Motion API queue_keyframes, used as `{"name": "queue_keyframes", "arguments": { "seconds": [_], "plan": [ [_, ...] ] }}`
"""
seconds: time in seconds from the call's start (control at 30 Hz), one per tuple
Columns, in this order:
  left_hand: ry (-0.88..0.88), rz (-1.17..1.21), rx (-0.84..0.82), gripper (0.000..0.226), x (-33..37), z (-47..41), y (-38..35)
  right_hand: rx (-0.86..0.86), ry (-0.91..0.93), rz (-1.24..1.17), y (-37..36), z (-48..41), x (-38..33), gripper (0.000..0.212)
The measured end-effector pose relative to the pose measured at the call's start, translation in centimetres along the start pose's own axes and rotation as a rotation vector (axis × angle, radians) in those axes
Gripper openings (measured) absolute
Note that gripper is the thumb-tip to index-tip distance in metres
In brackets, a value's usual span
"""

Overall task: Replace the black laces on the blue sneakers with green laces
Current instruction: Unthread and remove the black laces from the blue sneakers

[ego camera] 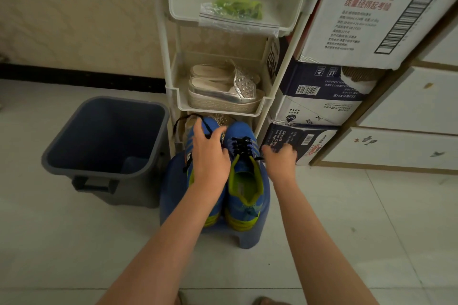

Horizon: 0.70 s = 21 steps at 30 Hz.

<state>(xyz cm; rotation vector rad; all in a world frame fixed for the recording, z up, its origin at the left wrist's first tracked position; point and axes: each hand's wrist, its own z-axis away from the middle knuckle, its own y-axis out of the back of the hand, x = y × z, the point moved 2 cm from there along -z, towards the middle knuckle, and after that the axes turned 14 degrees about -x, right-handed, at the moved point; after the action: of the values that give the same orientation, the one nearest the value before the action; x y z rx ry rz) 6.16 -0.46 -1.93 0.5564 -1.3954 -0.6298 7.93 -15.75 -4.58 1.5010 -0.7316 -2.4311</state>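
Observation:
Two blue sneakers with yellow-green lining stand side by side on a blue plastic stool [262, 225], toes pointing away from me. The right sneaker [244, 181] has its black lace [241, 145] threaded. My left hand [210, 153] lies over the left sneaker [192, 138] and pinches its loose black lace [188, 120], which loops out to the left. My right hand [280, 156] hovers just right of the right sneaker, fingers curled, holding nothing I can see. A clear bag of green laces [235, 11] lies on the top shelf of the white rack [272, 104].
A grey-blue bin [74, 156] stands on the floor at the left of the stool. Silver slip-on shoes [223, 89] fill the rack's middle shelf. Stacked cardboard boxes [322, 101] and white drawers [401, 116] line the right side. The floor is pale tile.

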Motion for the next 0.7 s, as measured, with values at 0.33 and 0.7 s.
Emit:
{"name": "queue_keyframes", "arguments": {
  "seconds": [0.33,0.7],
  "plan": [
    [-0.02,-0.365,-0.149,0.03,-0.2,-0.2,-1.6,-0.253,0.404,0.464,-1.9,1.3,-1.4,0.021],
    [-0.08,-0.333,-0.006,0.031,-1.0,0.0,-1.9,-0.022,0.588,0.519,-1.8,1.8,-1.2,0.025]
  ]
}}
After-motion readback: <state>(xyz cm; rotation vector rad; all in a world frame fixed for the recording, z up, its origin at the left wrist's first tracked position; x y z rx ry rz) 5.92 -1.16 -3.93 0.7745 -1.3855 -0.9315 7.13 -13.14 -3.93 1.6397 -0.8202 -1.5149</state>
